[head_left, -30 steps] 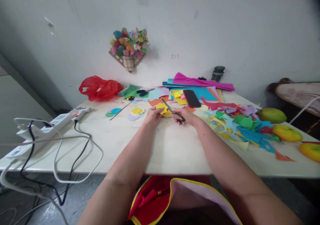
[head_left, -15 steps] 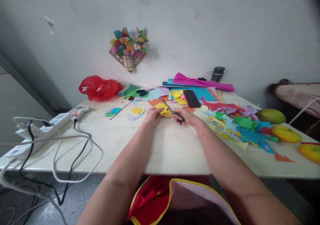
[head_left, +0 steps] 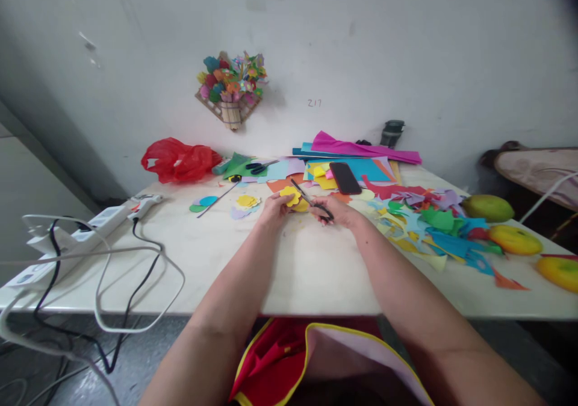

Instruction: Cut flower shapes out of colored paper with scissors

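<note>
Between the fingers of my left hand is a yellow paper flower with a scalloped edge. My right hand is closed around the dark handles of a pair of scissors. The blades point up and left, beside the flower's right edge; whether they touch the paper I cannot tell. More yellow paper lies just under the flower. To the left, a small pile of yellow paper flowers rests on the table near lilac cut-outs.
Colourful paper scraps and mangoes cover the right side. A phone lies on paper sheets behind my hands. Spare scissors and a red plastic bag sit at the back left. A power strip with cables occupies the left.
The view has shifted very slightly. The yellow flower has turned a little in my left hand, while the scissors stay almost in place beside it.
</note>
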`<state>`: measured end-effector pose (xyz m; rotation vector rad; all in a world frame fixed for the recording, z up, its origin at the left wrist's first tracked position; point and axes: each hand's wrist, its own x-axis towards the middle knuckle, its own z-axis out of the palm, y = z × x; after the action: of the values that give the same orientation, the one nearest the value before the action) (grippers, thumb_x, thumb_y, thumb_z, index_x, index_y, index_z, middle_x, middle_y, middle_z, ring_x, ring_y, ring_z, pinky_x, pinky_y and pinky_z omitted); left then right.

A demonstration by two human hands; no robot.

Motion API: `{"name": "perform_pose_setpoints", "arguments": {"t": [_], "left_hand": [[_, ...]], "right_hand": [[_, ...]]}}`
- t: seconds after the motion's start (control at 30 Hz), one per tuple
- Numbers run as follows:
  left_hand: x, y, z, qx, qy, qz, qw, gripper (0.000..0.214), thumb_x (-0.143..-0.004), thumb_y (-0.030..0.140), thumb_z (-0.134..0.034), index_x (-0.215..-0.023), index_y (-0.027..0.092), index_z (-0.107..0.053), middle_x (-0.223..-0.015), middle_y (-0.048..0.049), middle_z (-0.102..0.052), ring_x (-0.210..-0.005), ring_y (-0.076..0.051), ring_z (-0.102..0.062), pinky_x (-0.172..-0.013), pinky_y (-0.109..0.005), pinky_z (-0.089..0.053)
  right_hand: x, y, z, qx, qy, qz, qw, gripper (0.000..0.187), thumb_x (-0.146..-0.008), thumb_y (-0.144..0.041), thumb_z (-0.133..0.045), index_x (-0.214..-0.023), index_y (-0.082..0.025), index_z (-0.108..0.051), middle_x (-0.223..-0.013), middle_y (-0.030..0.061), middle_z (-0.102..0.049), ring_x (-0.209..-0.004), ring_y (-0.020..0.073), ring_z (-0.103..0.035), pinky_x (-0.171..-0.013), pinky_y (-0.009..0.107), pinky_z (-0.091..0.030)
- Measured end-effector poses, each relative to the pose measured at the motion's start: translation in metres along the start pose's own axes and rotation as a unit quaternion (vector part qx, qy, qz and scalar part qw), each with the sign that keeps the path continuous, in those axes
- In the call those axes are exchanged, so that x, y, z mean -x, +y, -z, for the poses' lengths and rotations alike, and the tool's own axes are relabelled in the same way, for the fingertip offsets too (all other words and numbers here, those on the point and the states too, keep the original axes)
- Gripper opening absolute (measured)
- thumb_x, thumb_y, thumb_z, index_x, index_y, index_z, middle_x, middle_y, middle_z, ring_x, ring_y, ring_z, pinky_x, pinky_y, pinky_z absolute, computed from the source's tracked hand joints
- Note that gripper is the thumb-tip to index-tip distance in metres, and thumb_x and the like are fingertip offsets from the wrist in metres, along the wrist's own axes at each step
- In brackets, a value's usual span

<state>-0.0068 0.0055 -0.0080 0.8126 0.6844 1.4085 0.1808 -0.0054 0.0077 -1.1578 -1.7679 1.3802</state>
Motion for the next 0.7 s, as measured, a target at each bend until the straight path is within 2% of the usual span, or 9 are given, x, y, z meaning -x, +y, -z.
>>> {"name": "perform_pose_setpoints", "arguments": {"t": [0.23,0.43,0.7], "left_hand": [[0.002,0.0022,-0.0015,0.008,0.007,0.009,1.0,0.016,-0.063,0.005,-0.074,-0.077,0.008,-0.068,-0.079,-0.0092,-0.072,-0.073,-0.02,-0.072,-0.069,-0.028,-0.058],[0.001,0.0019,-0.0005,0.013,0.035,-0.002,0.999,0.016,-0.066,0.008,-0.076,-0.08,0.012,-0.068,-0.08,-0.0054,-0.072,-0.07,-0.014,-0.069,-0.07,-0.026,-0.058],[-0.0035,0.0001,0.0015,-0.006,0.058,-0.012,0.998,0.018,-0.065,0.011,-0.08,-0.077,0.011,-0.067,-0.074,-0.004,-0.071,-0.062,-0.012,-0.066,-0.055,-0.019,-0.054]], "right_hand": [[0.0008,-0.0005,0.0007,0.014,-0.008,0.018,1.0,0.026,-0.079,-0.034,-0.071,-0.071,-0.016,-0.053,-0.053,-0.0026,-0.057,-0.037,0.0062,-0.05,-0.029,0.015,-0.027],[0.0004,0.0,0.0014,0.012,-0.03,0.025,0.999,0.03,-0.082,-0.039,-0.067,-0.07,-0.016,-0.051,-0.056,0.0,-0.061,-0.04,0.0074,-0.054,-0.03,0.016,-0.029],[-0.0006,0.0021,0.0015,0.033,-0.036,0.04,0.998,0.028,-0.079,-0.036,-0.071,-0.071,-0.015,-0.054,-0.057,0.0,-0.062,-0.041,0.0067,-0.054,-0.031,0.015,-0.031]]}}
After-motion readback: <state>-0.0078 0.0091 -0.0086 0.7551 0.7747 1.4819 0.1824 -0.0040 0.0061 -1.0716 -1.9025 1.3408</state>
